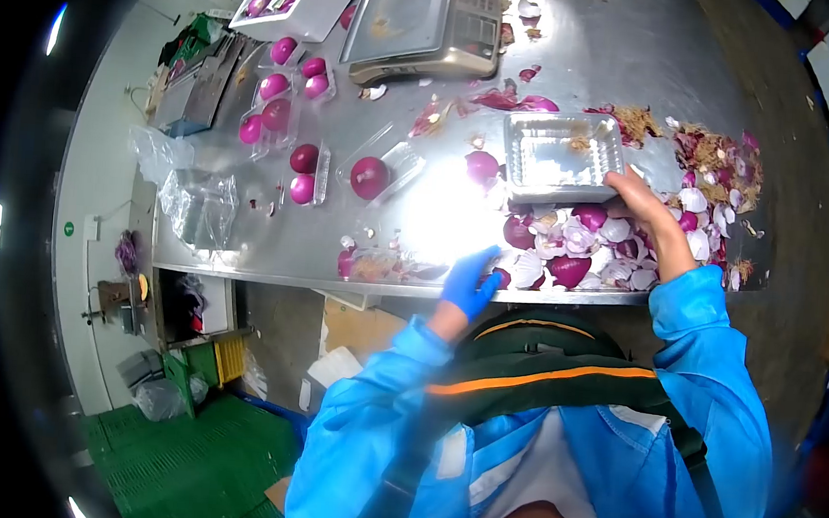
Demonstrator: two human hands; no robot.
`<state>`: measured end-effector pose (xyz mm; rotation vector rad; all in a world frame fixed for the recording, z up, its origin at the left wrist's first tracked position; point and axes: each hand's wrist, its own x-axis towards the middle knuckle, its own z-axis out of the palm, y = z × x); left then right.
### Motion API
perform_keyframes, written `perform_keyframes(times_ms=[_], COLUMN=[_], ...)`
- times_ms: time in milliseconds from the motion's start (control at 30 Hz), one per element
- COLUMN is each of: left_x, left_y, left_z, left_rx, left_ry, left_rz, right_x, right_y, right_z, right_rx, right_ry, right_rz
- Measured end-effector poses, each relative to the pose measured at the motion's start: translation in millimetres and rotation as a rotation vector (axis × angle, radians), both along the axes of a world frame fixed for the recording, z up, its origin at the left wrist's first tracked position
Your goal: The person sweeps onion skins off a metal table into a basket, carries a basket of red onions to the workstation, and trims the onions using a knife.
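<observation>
My right hand, bare, grips the right end of a clear plastic tray, which is tilted above the pile and holds a small brownish scrap. Beneath the tray lie red onions among loose pale and purple onion skins. My left hand, in a blue glove, is at the table's front edge with thumb and fingers apart. A small red onion lies right by its fingertips; whether they touch is unclear. Farther back, another red onion rests left of the tray.
A scale stands at the back of the metal table. Clear packs of onions and an onion on an open tray are at left. A white box holds packed onions. Plastic bags lie at the left edge.
</observation>
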<state>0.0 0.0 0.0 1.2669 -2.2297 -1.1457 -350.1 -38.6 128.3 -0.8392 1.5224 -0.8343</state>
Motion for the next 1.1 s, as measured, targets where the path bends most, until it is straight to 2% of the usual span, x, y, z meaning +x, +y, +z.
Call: perform_keyframes(times_ms=[67, 100, 167, 200, 267, 333, 367, 400, 433, 500, 567, 600, 667, 700, 733, 767, 800, 833, 900, 933, 967, 1033, 1100], left_x=[-31.9, 38.4, 19.2, 8.7, 4.2, 0.3, -6.0, -13.6, -18.2, -31.1, -42.0, -49.2, -58.8, -70.4, -81.1, -91.8, -102.3, -112.7, -112.8, -113.0, -101.4, -105.7, -116.6], left_y=[27.4, 9.9, 27.2, 28.6, 35.1, 28.7, 24.4, 20.4, 16.9, 13.6, 7.0, 2.2, -14.6, -22.5, -37.3, -56.1, -67.1, -78.1, -129.8, -155.5, -178.0, -166.7, -150.4], left_z=[8.8, 13.0, 46.1, 57.6, 75.9, 79.3, 78.4, 76.2, 83.2, 115.8, 136.5, 141.9, 137.2, 138.1, 134.5, 129.5, 134.2, 138.8, 72.4, 39.6, -3.4, 7.5, 14.0], left_rx=[-0.110, -0.194, -0.222, -0.181, -0.083, -0.144, -0.175, -0.165, -0.177, -0.191, -0.305, -0.363, -0.556, -0.419, -0.337, -0.257, -0.065, 0.120, -0.018, -0.064, -0.506, -0.455, -0.431], left_ry=[0.079, 0.038, 0.056, 0.123, 0.219, 0.236, 0.251, 0.200, 0.263, 0.394, 0.539, 0.571, 0.574, 0.683, 0.583, 0.482, 0.551, 0.625, 0.418, 0.312, 0.207, -0.177, -0.088], left_rz=[-0.039, -0.080, -0.082, -0.096, -0.135, -0.273, -0.346, -0.414, -0.423, -0.443, -0.377, -0.326, -0.259, -0.124, -0.005, 0.111, 0.171, 0.249, 0.484, 0.601, 0.619, 0.730, 0.545], right_x=[-19.3, 38.5, 29.7, 40.8, 58.4, 87.6, 106.0, 124.8, 142.8, 176.5, 201.2, 202.4, 210.0, 203.0, 198.7, 192.3, 183.0, 195.2, 172.0, 165.5, 153.8, 134.8, 115.7], right_y=[8.5, -12.7, -6.2, -0.5, -1.3, -11.4, -21.7, -34.6, -46.3, -49.1, -53.9, -54.4, -38.4, -28.3, -21.2, -5.8, 9.9, 22.7, 52.0, 53.2, 55.0, 62.8, 68.6], right_z=[5.2, -11.5, -13.0, 15.6, 26.9, 26.0, 18.8, -12.4, -41.6, -44.8, -38.6, -34.3, -41.1, -38.8, -61.4, -82.7, -67.7, -136.1, -99.0, -100.1, -96.6, -102.6, -105.0], right_rx=[0.025, -0.002, 0.005, 0.001, -0.184, -0.310, -0.334, -0.364, -0.392, -0.420, -0.178, -0.214, -0.388, -0.389, -0.592, -0.624, -0.656, -0.804, -0.705, -0.892, -0.925, -0.924, -0.897], right_ry=[-0.062, -0.155, -0.122, -0.093, -0.046, 0.034, 0.105, 0.160, 0.218, 0.088, 0.362, 0.309, 0.452, 0.547, 0.574, 0.698, 0.825, 0.969, 1.042, 0.987, 1.009, 1.000, 1.013], right_rz=[-0.090, -0.098, -0.134, -0.154, 0.019, 0.138, 0.176, 0.177, 0.175, 0.218, 0.353, 0.404, 0.326, 0.368, 0.280, 0.303, 0.320, 0.215, 0.712, 0.480, 0.476, 0.446, 0.456])
